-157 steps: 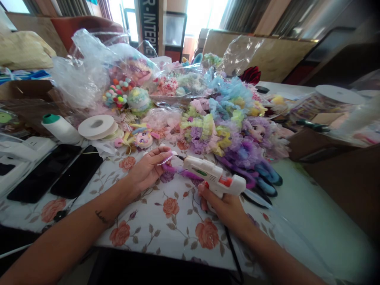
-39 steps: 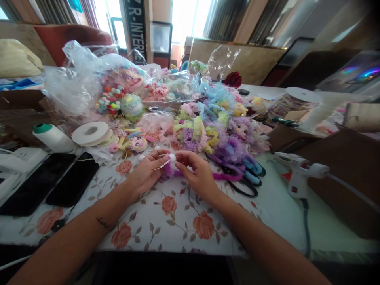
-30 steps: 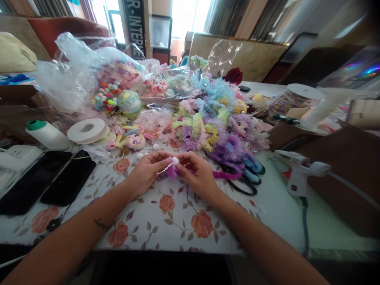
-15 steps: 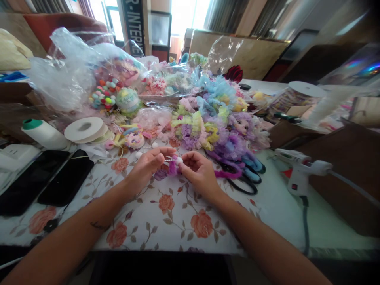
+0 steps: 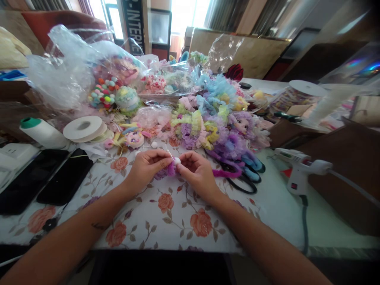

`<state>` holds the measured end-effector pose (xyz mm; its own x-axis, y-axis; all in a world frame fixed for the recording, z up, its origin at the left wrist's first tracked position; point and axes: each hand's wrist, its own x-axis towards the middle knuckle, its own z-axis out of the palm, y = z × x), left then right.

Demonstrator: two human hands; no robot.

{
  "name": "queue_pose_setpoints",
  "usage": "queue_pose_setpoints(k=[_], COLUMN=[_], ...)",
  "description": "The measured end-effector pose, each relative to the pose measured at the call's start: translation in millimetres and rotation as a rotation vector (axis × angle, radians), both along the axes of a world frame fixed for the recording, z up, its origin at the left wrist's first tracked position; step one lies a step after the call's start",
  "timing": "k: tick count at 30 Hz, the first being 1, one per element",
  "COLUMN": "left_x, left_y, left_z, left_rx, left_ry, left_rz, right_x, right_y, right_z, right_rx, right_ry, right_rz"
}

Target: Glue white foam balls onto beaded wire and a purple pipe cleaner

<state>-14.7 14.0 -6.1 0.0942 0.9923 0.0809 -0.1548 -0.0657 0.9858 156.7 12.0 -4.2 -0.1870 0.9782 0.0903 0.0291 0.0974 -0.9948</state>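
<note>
My left hand (image 5: pixel 152 164) is closed in a pinch at the end of a small string of white beads (image 5: pixel 169 152). Facing it, my right hand (image 5: pixel 197 169) pinches a white pom-pom (image 5: pixel 177 161). Between the fingertips hangs a fuzzy magenta piece (image 5: pixel 171 170), touching the pom-pom; how they are joined is too small to make out. A magenta fuzzy strip (image 5: pixel 227 173) emerges from behind my right hand and runs toward a purple and blue fuzzy bundle with black bands (image 5: pixel 245 186). Another white pom-pom (image 5: pixel 154 145) lies on the flowered cloth (image 5: pixel 181 213) beyond my left hand.
Ruffled pastel trims (image 5: pixel 192 126) and doll heads (image 5: pixel 242 123) pile up ahead. A white ribbon spool (image 5: pixel 84 128), a thread cone (image 5: pixel 44 132) and two dark phones (image 5: pixel 65 178) are at left. A glue gun (image 5: pixel 299 170) with its cord stands right, beside a brown box (image 5: pixel 341 178).
My left fingers have closed in toward the pom-pom, and the bead string, earlier stretched sideways between the hands, now points up and away. My right hand has hardly moved.
</note>
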Motion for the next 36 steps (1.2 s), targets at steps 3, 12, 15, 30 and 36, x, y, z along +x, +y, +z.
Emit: queue_pose_setpoints(k=[3,12,15,30,36], left_x=[0,-1,-1,3,2], left_y=[-2,-4,-3,-7,-6], left_z=[2.5,7.7,5.8,1.4,-1.4], left_rx=[0.023,0.081,0.084,0.445,0.599], left_ry=[0.055,0.126,0.162,0.456,0.571], left_rz=[0.001,-0.038,-0.017,0.257,0.365], right_x=[0,0,0,-10,-18], right_y=[0,0,0,-7,-8], right_z=[0.1,0.3,-2.5,-9.5,-4.0], right_rx=[-0.005,0.003,-0.011,-0.101,-0.193], right_ry=[-0.015,-0.016,0.030,0.017,0.118], right_rz=[0.010,0.029,0.055,0.019,0.061])
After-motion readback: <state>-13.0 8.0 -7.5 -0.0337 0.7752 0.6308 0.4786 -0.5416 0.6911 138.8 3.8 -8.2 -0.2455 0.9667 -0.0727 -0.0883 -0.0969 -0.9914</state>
